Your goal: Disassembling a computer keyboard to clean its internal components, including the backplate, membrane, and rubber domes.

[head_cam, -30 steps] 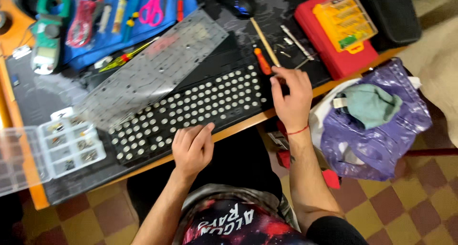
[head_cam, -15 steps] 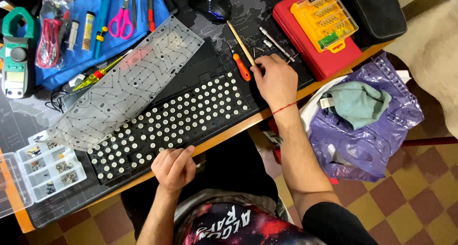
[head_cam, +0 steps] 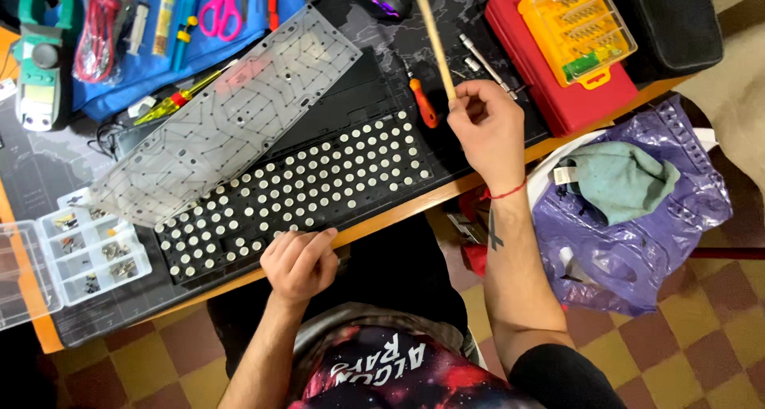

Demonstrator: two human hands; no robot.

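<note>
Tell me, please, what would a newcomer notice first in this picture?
First, the opened black keyboard with rows of pale dots, lying across the desk's middle, its clear membrane sheet behind it. The left hand rests on its near edge; the right hand holds a thin wooden stick above the desk.

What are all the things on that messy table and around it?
keyboard base: 1, black with pale dots, table front
membrane sheet: 1, clear, partly over the keyboard base
wooden stick: 1, tan, in right hand
screwdriver: 1, orange handle, beside the keyboard base
bit case: 1, red and yellow, table right
scissors: 1, pink, on blue cloth
parts box: 1, clear, table left
plastic bag: 1, purple, floor right
left hand: on the keyboard base's edge
right hand: gripping the wooden stick
</note>
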